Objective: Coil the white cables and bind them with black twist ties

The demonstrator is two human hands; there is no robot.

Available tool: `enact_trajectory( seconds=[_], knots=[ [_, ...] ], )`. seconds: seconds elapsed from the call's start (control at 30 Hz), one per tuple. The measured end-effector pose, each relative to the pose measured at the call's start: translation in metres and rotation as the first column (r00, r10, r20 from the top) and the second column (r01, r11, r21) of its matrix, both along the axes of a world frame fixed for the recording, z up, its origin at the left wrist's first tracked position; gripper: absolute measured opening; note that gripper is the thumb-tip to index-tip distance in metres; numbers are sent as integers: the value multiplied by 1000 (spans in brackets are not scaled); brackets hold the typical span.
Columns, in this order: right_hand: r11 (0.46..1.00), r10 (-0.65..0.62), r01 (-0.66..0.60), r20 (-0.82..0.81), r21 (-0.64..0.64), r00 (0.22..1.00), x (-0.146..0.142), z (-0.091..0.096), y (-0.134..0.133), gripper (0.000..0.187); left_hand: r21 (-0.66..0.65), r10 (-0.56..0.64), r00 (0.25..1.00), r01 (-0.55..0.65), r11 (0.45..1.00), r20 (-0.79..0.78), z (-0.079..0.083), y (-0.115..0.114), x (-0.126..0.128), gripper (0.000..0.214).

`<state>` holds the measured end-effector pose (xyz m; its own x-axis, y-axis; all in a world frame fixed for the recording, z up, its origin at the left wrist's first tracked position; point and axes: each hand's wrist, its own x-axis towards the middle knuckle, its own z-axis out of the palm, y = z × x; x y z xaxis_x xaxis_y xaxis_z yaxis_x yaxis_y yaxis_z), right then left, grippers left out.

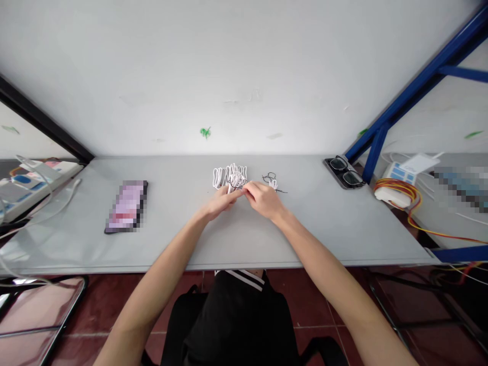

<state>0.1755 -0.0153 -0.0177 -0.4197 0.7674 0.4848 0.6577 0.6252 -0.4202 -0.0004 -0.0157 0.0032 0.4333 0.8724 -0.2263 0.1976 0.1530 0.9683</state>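
Note:
A coiled white cable (237,174) lies in loops on the grey table in front of me, with a thin black tie (236,186) across it. My left hand (223,202) is closed at the near side of the loops, and a bit of white cable shows at its fingers. Right beside it, my right hand (264,199) pinches at the black tie, its fingertips meeting those of the left. Just beyond the right hand are more thin black ties (270,177) and a small white looped end (273,184), partly hidden by that hand.
On the left of the table (171,239) lies a phone (126,206). Glasses (346,172) rest on a dark case at the right, beside a blue frame (375,152). Power strips and cables sit beyond both table ends. A pale wall stands behind.

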Motion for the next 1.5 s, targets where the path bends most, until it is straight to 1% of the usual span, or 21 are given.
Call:
enact_trajectory(
  seconds=[0.07,0.13,0.23,0.33,0.37,0.4,0.5,0.57,0.67,0.73,0.77,0.83,0.9,0.97,1.03,1.13,1.2,1.27,1.33,1.43,1.5],
  knots=[
    [999,11,-14,-71,-46,997,0,0,0,16,-58,42,996,-37,998,76,-2,2,0,53],
    [990,9,-32,-160,-136,987,0,-1,2,13,-100,85,990,-74,992,110,-4,5,0,56],
    [943,-25,-92,-345,-320,938,-2,-7,5,7,-92,119,988,-110,990,95,-8,7,1,58],
    [859,-38,-227,-500,-458,865,-3,-10,7,37,-81,134,987,-126,989,94,-10,6,2,55],
    [834,-20,-271,-518,-480,855,-3,-10,8,41,-86,136,986,-128,988,99,-9,6,2,54],
    [814,9,-306,-516,-493,856,-3,-9,8,40,-92,138,985,-129,987,103,-9,6,3,53],
    [795,91,-346,-466,-498,880,-3,-6,7,19,-118,152,982,-139,983,110,-7,6,4,49],
    [796,104,-349,-457,-494,883,-4,-6,7,15,-129,158,981,-144,981,109,-7,6,4,47],
    [791,67,-354,-504,-500,861,-5,-10,7,28,-123,149,984,-136,983,101,-8,7,3,49],
    [760,65,-390,-537,-520,841,-5,-12,7,36,-112,135,986,-125,986,93,-9,8,3,52],
    [736,79,-418,-547,-532,834,-5,-12,7,36,-108,127,988,-117,987,91,-10,8,3,53],
    [692,126,-469,-547,-550,827,-3,-11,8,28,-107,110,989,-100,989,95,-11,8,3,54],
    [673,158,-487,-535,-557,830,-2,-9,8,19,-113,96,989,-84,990,113,-12,8,3,53],
    [661,166,-500,-540,-560,825,-2,-7,9,16,-132,89,987,-72,989,134,-12,8,2,53],
    [636,157,-531,-580,-559,799,-2,-7,9,20,-161,87,984,-62,985,156,-10,8,2,52],
    [604,130,-580,-650,-547,749,-4,-8,9,33,-203,84,979,-46,978,186,-6,7,2,51],
    [596,131,-589,-658,-545,741,-4,-8,10,37,-227,87,976,-40,973,199,-3,6,2,49],
    [598,159,-585,-634,-548,757,-3,-8,10,32,-249,99,975,-47,967,200,-3,6,2,45],
    [615,185,-569,-602,-546,777,-2,-9,10,28,-265,100,976,-47,963,193,-4,7,1,42],
    [647,187,-549,-588,-529,787,-1,-9,10,27,-267,61,981,-9,964,185,-6,8,-1,44],
    [638,197,-556,-586,-532,786,-1,-9,10,30,-253,33,983,15,967,181,-6,8,-2,45]
  ],
)
